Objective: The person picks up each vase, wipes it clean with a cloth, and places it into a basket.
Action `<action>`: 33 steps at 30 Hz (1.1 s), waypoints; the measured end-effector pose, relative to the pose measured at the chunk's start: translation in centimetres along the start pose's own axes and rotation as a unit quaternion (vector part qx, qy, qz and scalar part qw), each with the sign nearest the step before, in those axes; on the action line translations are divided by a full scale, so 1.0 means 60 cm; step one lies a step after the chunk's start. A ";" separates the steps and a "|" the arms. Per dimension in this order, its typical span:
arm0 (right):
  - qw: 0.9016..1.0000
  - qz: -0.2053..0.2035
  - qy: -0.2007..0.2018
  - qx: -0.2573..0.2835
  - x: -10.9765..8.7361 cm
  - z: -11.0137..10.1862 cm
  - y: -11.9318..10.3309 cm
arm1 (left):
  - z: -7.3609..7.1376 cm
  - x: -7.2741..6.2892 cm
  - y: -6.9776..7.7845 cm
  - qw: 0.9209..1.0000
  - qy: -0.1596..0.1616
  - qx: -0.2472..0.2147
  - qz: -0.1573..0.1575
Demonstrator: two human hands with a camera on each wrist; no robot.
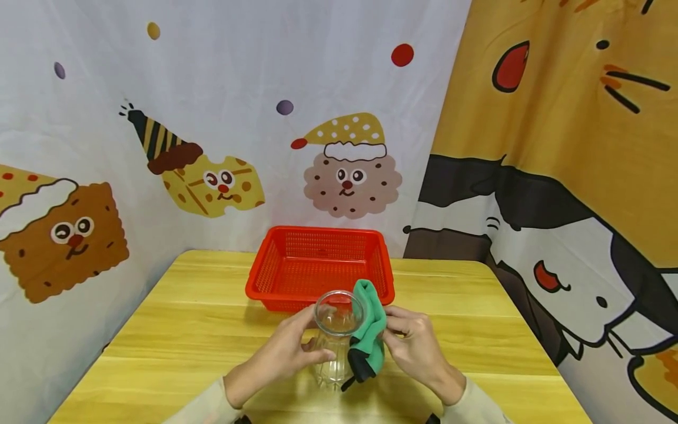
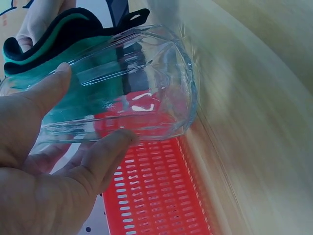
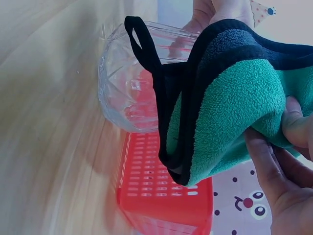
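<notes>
A clear glass jar (image 1: 332,359) stands upright near the front of the table, its round mouth facing up. My left hand (image 1: 290,346) grips it from the left, thumb and fingers around its side, as the left wrist view also shows. On the right, my right hand (image 1: 415,341) pinches a folded green cloth (image 3: 239,98) between thumb and fingers. The cloth has black edging, a dark grey reverse and a black hanging loop (image 3: 142,44). It hangs along the jar's right side, overlapping the glass in the head view.
Behind the jar sits a red plastic basket (image 1: 272,297) with slotted walls. The wood-grain table (image 1: 175,330) meets printed cartoon curtains (image 1: 222,76) at the back and right.
</notes>
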State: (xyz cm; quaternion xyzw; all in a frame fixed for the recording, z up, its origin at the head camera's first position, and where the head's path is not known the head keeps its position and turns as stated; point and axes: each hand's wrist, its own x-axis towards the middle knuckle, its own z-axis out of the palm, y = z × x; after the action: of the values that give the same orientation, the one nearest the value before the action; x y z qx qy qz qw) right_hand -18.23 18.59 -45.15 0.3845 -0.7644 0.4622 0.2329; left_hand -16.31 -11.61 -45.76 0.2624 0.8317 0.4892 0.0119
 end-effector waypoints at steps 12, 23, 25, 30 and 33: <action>1.000 0.013 -0.007 -0.014 -0.004 -0.012 0.002 | -0.007 -0.001 0.003 0.998 -0.001 0.062 0.027; 1.000 -0.003 -0.006 -0.022 -0.009 -0.023 0.009 | -0.025 -0.004 0.004 0.996 -0.029 0.072 0.039; 1.000 -0.002 -0.008 -0.022 -0.009 -0.025 0.009 | -0.030 -0.005 0.006 0.995 -0.037 0.084 0.036; 1.000 0.002 -0.010 -0.027 -0.011 -0.029 0.011 | -0.036 -0.013 0.016 0.996 -0.066 0.067 0.001; 0.999 0.004 -0.011 -0.031 -0.012 -0.031 0.012 | -0.026 -0.015 0.028 0.997 -0.043 0.054 -0.034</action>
State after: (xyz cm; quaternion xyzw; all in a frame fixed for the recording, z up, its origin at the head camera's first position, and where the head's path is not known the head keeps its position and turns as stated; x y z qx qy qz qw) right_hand -18.37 20.71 -45.16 0.3793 -0.7827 0.4344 0.2343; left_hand -15.24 -12.61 -43.79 0.2547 0.8640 0.4313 0.0503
